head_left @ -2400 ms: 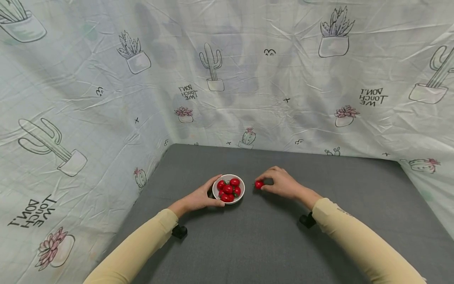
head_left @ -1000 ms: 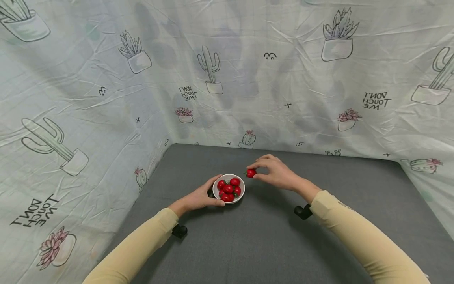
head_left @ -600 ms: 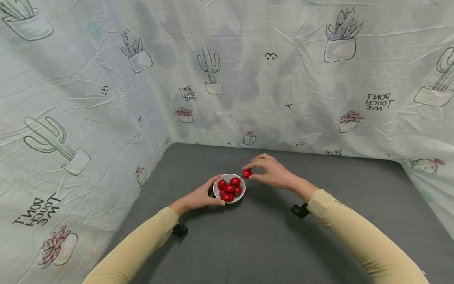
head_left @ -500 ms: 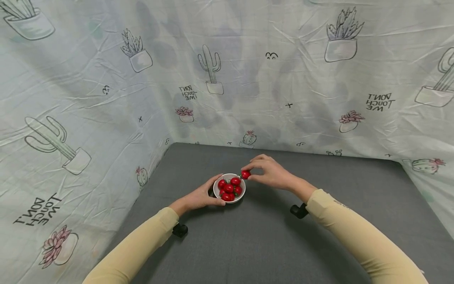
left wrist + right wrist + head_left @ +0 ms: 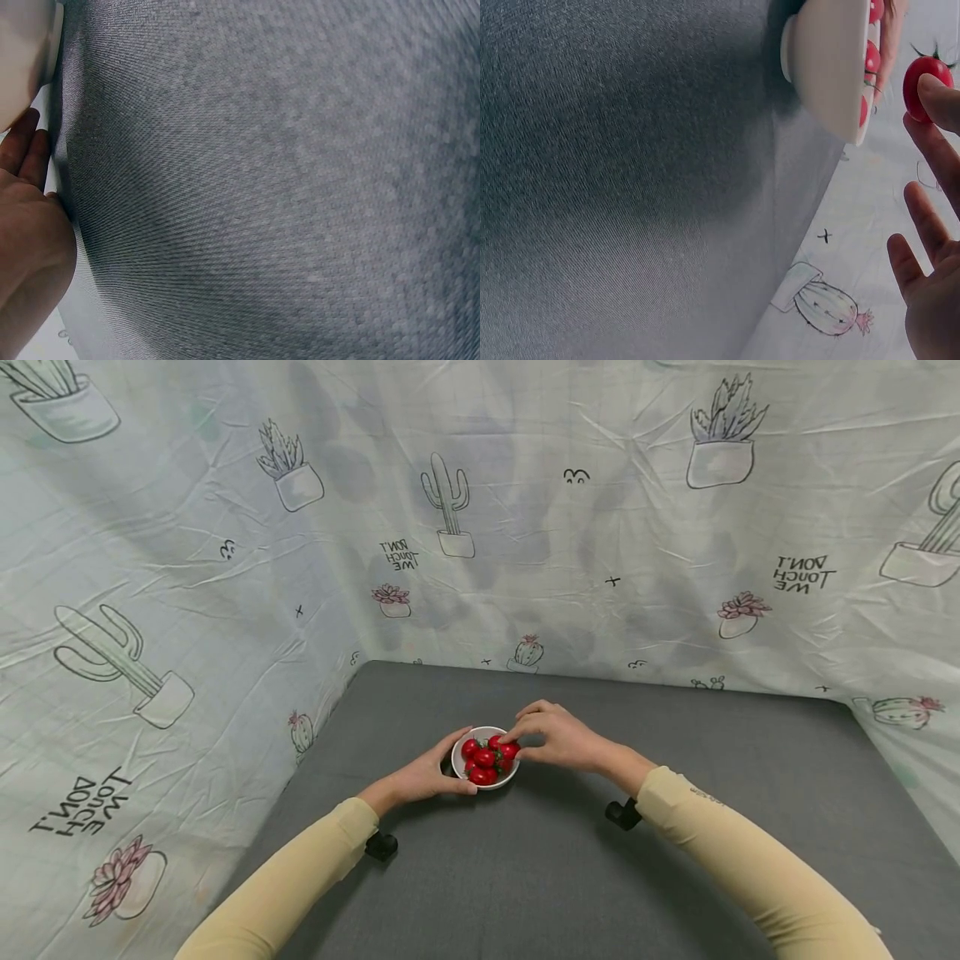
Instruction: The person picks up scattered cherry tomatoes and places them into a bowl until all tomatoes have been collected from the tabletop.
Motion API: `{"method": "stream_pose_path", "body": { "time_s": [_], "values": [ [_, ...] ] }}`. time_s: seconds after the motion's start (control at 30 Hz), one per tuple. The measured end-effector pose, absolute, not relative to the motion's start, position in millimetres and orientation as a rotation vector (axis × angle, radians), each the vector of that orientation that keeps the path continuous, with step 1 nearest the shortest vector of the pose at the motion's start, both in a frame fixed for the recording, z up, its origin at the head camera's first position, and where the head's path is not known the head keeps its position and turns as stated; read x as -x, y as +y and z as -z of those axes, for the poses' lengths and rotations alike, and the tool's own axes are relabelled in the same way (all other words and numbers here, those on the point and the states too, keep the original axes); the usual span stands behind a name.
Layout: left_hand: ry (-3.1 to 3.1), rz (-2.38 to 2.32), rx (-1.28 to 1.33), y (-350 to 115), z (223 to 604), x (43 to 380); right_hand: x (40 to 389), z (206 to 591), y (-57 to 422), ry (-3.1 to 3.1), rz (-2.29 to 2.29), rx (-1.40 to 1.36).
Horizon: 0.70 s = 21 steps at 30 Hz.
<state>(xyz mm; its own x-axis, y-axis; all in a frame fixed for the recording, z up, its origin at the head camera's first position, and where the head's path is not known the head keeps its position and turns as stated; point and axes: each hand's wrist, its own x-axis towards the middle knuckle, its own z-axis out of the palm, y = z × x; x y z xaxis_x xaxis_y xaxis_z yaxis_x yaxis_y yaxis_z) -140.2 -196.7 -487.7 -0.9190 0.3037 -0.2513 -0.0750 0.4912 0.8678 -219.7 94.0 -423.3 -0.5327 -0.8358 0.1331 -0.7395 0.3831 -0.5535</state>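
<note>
A small white bowl [image 5: 459,770] stands on the grey table, filled with several red cherry tomatoes [image 5: 483,758] with green stems. My left hand [image 5: 418,778] holds the bowl from the left, thumb at the near side and fingers round the far side. Over the bowl's right rim, my right hand [image 5: 558,739] pinches another cherry tomato [image 5: 924,88] between thumb and finger. In the right wrist view this tomato is level with the bowl's rim and apart from it, its stem pointing away from the palm. The left wrist view catches only the bowl's underside [image 5: 22,52] and my fingers.
The grey table [image 5: 487,877] runs back to a pale curtain [image 5: 525,527] printed with cacti, which hangs behind it and along the left. Black wrist mounts [image 5: 381,846] sit under both forearms.
My right hand has lifted the cherry tomato off the table and carried it left, then down over the bowl's right rim. The left hand and the bowl have stayed in place.
</note>
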Motion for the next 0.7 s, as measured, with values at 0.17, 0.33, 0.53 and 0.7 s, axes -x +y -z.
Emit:
{"method": "stream_pose_path", "body": {
  "time_s": [0.17,0.33,0.53,0.7],
  "values": [
    [2.359,-1.414,-0.204,-198.0,489.6,139.6,215.2,427.1,90.0,2.482,0.789,1.46],
    [2.36,-1.414,-0.202,-198.4,491.2,139.1,211.8,430.6,87.8,2.487,0.764,1.466],
    [2.367,-1.415,-0.213,-198.9,492.9,138.3,208.7,434.4,87.1,2.501,0.758,1.461],
    [2.375,-1.415,-0.22,-199.8,495.7,138.1,207.7,435.4,93.5,2.52,0.786,1.449]
  ]
}}
